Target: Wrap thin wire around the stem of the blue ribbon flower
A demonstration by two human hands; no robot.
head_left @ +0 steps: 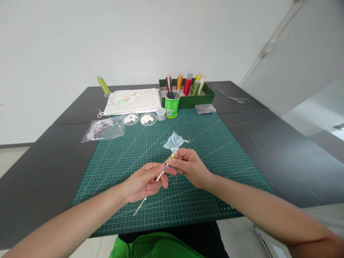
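Observation:
A pale blue artificial flower with pointed petals stands at the upper end of a thin, shiny metal hair stick. The stick slants from upper right to lower left above the green cutting mat. My left hand is closed around the stick's middle, with the lower end poking out below. Just under the petals, my right hand pinches the flower's stem, where a yellow-green wrapping shows. My fingertips partly hide the join between stem and stick. A fine greenish thread lies across the mat and the table on the right.
Behind the cutting mat are a green can of tools, a green box of thread spools and a clear case. Dishes of white petals, a plastic bag, scissors and paper sheets lie left.

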